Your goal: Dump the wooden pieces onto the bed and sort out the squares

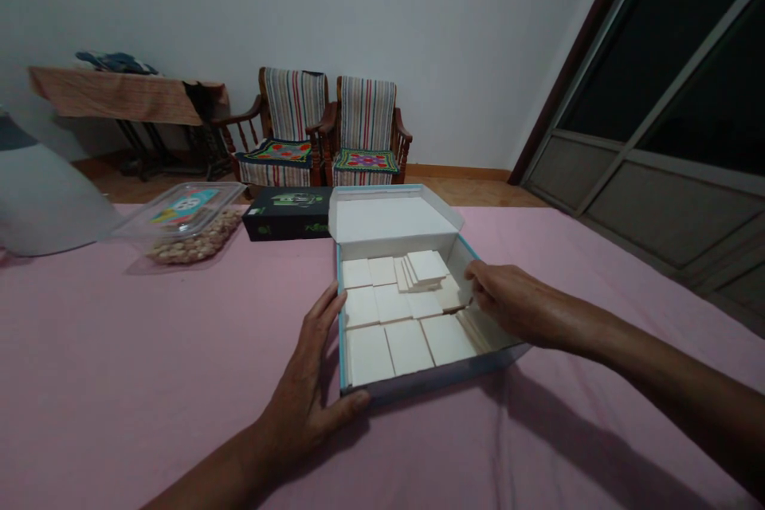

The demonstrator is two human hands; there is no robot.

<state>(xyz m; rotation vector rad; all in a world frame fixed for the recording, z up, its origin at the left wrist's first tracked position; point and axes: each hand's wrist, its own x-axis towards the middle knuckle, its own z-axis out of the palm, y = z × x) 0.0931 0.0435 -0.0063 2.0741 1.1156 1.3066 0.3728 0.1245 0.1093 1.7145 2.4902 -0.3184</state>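
Observation:
A light-blue-edged cardboard box (391,396) stands in front of me with its lid (391,215) folded back. Rows of white square tiles (409,344) fill much of it, and a small slanted stack of tiles (425,265) rests on top at the back. My left hand (307,378) holds the box's near left corner, fingers along the left side and thumb on the front wall. Over the right wall reaches my right hand (502,296), its fingers curled closed just inside the box. What those fingers hold, if anything, is hidden.
Behind the box on the pink-covered table (179,382) lie a black box (287,215) and a clear plastic container of nuts (197,239). A large whitish object (48,195) stands at the far left. Two wooden armchairs (364,123) are beyond the table.

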